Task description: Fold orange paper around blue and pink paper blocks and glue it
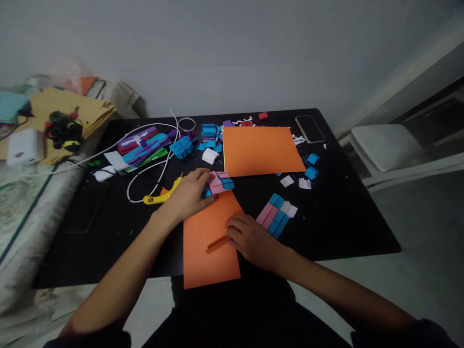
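An orange sheet point(208, 261) lies upright before me, its lower end over the table's front edge. At its top, my left hand point(192, 193) has its fingers closed on a pink and blue paper piece point(221, 182). My right hand point(252, 241) grips a thin folded orange strip point(216, 244) above the sheet's right side. Just right of that hand lies a woven-looking pink, blue and white paper piece point(277, 216), partly covered by the hand. A yellow glue gun point(155, 199) rests left of my left hand, partly hidden by it.
On the black table point(337, 208), a stack of orange sheets point(261, 150) lies behind the hands, with a phone point(310, 129) at back right. Colored paper strips point(145, 147), blue pieces point(181, 147) and a looping white cable point(165, 169) are at back left. A white chair point(386, 147) stands right.
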Action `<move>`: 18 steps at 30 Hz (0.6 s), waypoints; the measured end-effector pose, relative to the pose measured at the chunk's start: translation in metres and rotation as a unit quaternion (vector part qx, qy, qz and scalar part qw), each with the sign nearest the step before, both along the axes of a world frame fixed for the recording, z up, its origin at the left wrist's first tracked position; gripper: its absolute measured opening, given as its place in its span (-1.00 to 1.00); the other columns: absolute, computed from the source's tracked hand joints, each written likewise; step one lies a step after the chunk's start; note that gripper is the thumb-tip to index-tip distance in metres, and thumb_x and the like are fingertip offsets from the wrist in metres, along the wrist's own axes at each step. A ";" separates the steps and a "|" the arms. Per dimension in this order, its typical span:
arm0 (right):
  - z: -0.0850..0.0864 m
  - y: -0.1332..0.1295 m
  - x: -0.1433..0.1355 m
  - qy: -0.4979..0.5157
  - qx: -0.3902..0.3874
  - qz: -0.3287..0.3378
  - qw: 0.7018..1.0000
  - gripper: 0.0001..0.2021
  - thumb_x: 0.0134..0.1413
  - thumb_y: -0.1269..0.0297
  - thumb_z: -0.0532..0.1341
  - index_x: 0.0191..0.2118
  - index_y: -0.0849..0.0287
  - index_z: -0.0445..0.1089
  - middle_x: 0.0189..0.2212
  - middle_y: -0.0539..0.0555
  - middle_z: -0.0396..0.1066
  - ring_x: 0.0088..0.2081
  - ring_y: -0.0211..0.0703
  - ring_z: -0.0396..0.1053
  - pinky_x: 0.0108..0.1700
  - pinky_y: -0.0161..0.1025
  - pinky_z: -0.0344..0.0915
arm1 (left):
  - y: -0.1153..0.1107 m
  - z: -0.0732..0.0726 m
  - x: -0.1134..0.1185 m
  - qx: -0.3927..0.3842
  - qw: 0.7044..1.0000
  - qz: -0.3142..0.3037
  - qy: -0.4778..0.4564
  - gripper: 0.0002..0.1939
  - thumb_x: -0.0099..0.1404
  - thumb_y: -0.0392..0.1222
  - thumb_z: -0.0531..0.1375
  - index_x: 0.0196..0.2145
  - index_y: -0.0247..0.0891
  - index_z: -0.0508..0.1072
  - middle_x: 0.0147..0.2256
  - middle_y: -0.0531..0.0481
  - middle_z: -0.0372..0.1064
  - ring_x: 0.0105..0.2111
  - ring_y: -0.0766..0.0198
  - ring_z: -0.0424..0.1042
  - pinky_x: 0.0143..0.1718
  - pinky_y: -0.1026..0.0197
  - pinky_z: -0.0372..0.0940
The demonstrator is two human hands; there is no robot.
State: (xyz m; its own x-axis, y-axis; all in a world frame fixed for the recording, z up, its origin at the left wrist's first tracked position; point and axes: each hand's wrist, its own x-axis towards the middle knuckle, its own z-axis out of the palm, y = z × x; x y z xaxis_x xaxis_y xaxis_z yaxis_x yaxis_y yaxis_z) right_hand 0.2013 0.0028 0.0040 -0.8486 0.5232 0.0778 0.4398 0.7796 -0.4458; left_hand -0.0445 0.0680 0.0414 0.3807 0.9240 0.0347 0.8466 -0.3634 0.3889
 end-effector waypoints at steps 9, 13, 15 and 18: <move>0.007 0.003 0.010 -0.054 -0.025 0.018 0.998 -0.73 0.18 0.67 0.11 -0.16 0.29 0.50 -0.16 0.20 0.54 -0.09 0.04 0.37 0.04 -0.01 0.31 | -0.014 0.006 0.008 -0.048 0.994 0.062 -0.074 -0.55 0.28 -0.08 0.29 0.09 -0.26 0.43 0.06 -0.22 0.49 0.05 -0.11 0.50 0.07 -0.10 0.38; 0.008 0.000 0.011 -0.044 -0.027 0.008 0.999 -0.71 0.22 0.66 0.11 -0.12 0.28 0.53 -0.12 0.19 0.56 -0.04 0.04 0.39 0.04 -0.04 0.31 | -0.024 0.026 0.015 -0.110 0.981 0.081 -0.135 -0.62 0.30 -0.07 0.26 0.05 -0.19 0.49 -0.05 -0.09 0.55 -0.13 0.05 0.53 -0.13 0.05 0.36; 0.009 -0.002 0.010 -0.038 -0.029 0.008 0.999 -0.72 0.25 0.65 0.12 -0.13 0.29 0.53 -0.13 0.20 0.56 -0.04 0.03 0.41 0.06 -0.05 0.33 | -0.027 0.031 0.015 -0.159 0.967 0.081 -0.180 -0.66 0.34 -0.05 0.23 0.03 -0.17 0.52 -0.10 -0.04 0.57 -0.19 0.10 0.52 -0.20 0.10 0.33; 0.011 -0.002 0.011 -0.002 -0.052 0.007 0.999 -0.83 0.35 0.49 0.18 -0.14 0.28 0.55 -0.15 0.21 0.58 -0.05 0.04 0.47 0.07 -0.02 0.35 | -0.030 0.026 0.011 -0.247 0.928 0.086 -0.264 -0.69 0.39 0.01 0.17 -0.06 -0.17 0.58 -0.18 -0.01 0.58 -0.19 0.09 0.51 -0.20 0.12 0.34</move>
State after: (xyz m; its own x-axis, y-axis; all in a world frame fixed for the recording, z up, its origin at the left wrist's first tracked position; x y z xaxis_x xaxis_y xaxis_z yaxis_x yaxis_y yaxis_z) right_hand 0.2119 0.0007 0.0150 -0.8560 0.5167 0.0202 0.4313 0.7350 -0.5232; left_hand -0.0331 0.0378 0.0674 0.2767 0.9222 -0.2703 0.5190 0.0933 0.8496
